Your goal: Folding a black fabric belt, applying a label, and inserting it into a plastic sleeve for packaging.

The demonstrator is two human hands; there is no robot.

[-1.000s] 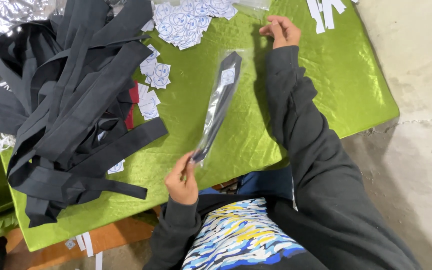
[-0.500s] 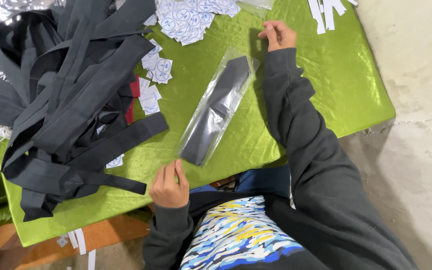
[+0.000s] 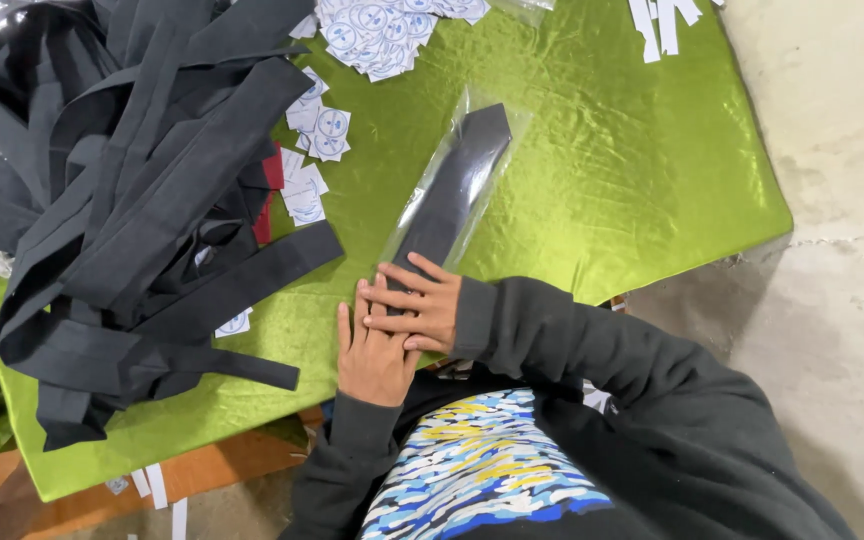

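One black tie [image 3: 457,190] lies bagged near the table's [image 3: 632,200] front edge, both flat-fingered hands, left hand [image 3: 372,350] under right hand [image 3: 417,305], pressing its near end, gripping nothing, while the pile of black ties [image 3: 132,200] at the left edge lies unbagged.

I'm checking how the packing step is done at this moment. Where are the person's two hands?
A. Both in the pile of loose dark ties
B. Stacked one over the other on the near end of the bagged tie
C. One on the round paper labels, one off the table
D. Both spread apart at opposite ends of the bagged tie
B: the right hand lies across the left hand, both pressing the near end of the bagged tie on the green table cover.
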